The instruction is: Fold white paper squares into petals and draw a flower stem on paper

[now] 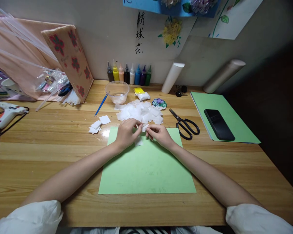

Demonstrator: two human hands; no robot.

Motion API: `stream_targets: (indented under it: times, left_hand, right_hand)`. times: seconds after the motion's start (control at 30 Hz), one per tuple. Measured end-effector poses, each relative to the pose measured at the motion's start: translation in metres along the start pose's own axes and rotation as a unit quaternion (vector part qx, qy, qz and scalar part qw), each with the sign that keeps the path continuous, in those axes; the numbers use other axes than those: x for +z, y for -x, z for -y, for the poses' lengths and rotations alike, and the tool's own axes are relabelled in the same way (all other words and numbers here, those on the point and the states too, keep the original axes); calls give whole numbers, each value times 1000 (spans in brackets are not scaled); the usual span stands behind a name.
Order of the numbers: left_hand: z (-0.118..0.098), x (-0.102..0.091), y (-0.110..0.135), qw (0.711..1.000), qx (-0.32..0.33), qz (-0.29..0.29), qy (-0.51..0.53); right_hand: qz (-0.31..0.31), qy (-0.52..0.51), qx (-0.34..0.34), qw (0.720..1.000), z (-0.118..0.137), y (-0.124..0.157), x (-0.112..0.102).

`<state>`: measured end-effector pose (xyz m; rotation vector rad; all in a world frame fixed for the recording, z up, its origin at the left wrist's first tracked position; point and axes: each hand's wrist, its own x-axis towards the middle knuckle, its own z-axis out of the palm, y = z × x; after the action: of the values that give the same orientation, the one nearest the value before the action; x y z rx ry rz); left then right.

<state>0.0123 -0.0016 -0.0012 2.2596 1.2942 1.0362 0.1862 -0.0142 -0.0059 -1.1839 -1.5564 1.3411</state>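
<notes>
Between both hands is a small white paper piece (145, 127), pinched at its edges above the far edge of a green sheet (146, 172). My left hand (128, 133) has thumb and forefinger closed on its left side. The fingertips of my right hand (160, 135) grip its right side. Under my left hand, a white square (139, 142) lies on the green sheet, partly covered by the fingers. Just beyond the hands spreads a loose pile of thin white paper pieces (139, 111). A few thicker white squares (96, 125) rest left of the sheet.
Black-handled scissors (187, 125) lie right of the pile. Behind it stand a clear bowl (117, 92), a yellow-and-white packet (142, 93) and several paint bottles (132, 74). A glue gun (7, 113) with its cable is at far left; a phone (219, 124) lies on green paper at right.
</notes>
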Motion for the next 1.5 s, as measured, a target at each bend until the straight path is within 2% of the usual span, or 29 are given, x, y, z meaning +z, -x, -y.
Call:
stream_targets:
  times: [0.2,0.3,0.37,0.53,0.63,0.77,0.9,1.1,1.33,1.43,1.5]
  left_hand:
    - [16,2,-7,978,-153,-80,118]
    - [20,1,-10,969,-183,-98,137]
    - [20,1,-10,966,-193,-86,152]
    - [15,2,-7,973,-154,2,170]
    - [13,0,-7,980,-128,22,152]
    - [13,-1,-8,974,-118,31,193]
    - [15,1,-7,969,-114,-6,220]
    - [17,2,-9,963,-138,-62,221]
    - [30,3,-10,962,-195,-135,136]
    - [27,1,-9,977,-142,-156,23]
    - [19,-1,-8,988,-75,-132,-23]
  right_hand:
    - [-5,-9,4,1000,-2,-1,0]
    - [-5,-10,1,1000,-3,-1,0]
    - [-7,-13,3,1000,-3,-1,0]
    - [-6,-12,-6,1000,0,0,0]
    - [-17,4,-50,999,1,0,-2]
    - [-25,26,-99,994,1,0,-4]
    - [-36,31,-99,994,-1,-1,-3]
    - [-56,9,-46,997,-1,-3,-2]
    - [-67,5,-27,997,-1,-3,-3]
    - [-61,20,-31,997,-1,-3,-3]
    - [-57,28,-34,997,-1,-3,-2]
